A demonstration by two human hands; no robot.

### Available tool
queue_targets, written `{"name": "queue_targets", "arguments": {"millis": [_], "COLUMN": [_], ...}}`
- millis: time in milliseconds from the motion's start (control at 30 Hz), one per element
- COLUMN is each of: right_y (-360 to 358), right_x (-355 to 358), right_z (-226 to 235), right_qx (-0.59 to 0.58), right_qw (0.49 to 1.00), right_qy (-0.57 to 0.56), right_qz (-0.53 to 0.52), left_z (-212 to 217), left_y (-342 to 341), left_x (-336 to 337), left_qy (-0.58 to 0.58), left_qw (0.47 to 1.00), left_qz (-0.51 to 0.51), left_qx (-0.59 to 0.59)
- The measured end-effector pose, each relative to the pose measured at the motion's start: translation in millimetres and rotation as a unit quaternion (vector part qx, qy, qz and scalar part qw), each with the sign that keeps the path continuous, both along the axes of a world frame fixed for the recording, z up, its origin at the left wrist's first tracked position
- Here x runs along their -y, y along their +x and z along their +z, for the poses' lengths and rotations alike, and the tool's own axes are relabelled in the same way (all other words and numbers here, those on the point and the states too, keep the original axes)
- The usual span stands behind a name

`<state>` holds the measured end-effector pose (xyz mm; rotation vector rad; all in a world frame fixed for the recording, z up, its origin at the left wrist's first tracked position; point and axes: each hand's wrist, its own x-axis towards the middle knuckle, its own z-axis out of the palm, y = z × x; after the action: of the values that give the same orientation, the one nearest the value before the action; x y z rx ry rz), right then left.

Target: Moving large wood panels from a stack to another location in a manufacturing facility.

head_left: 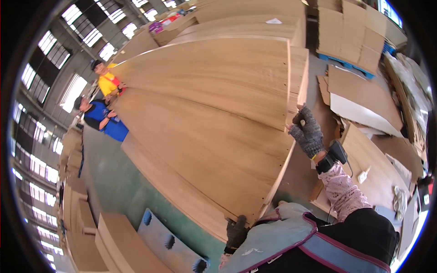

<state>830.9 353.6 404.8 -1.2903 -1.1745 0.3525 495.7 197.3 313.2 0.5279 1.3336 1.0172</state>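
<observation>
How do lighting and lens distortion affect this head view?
Head view: the windows blow out to white; fisheye distortion bows the long edges of the wooden panels; the picture's rim falls to black; the gloved right hand shows knit texture, while the left hand looks darker, with less detail.

I can't make out how the left hand's fingers meet the near corner of the wooden panel; my view's lower edge crops the blue slab; the blue-clad co-worker's hands look tiny.
</observation>
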Motion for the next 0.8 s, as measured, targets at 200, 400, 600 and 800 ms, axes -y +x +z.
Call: {"name": "queue_targets", "arguments": {"millis": [200, 400, 600, 800], "right_y": [-18, -20, -11, -8], "right_x": [3, 4, 18, 34], "right_z": [0, 14, 0, -12], "right_qx": [-0.041, -0.047, 0.070, 0.143], "right_qw": [0.998, 0.992, 0.972, 0.962], "right_qy": [0.054, 0.057, -0.063, -0.060], "right_qz": [0.019, 0.107, 0.216, 0.225], "left_z": [3, -15, -54, -19], "left_y": [13, -9, -5, 11], "left_x": [-1, -9, -20, -28], "left_qy": [0.042, 0.015, 0.212, 0.027], "left_qw": [0.987, 0.994, 0.969, 0.970], "left_qz": [0.017, -0.066, -0.095, 0.038], "left_qx": [0.152, 0.080, -0.089, 0.240]}}
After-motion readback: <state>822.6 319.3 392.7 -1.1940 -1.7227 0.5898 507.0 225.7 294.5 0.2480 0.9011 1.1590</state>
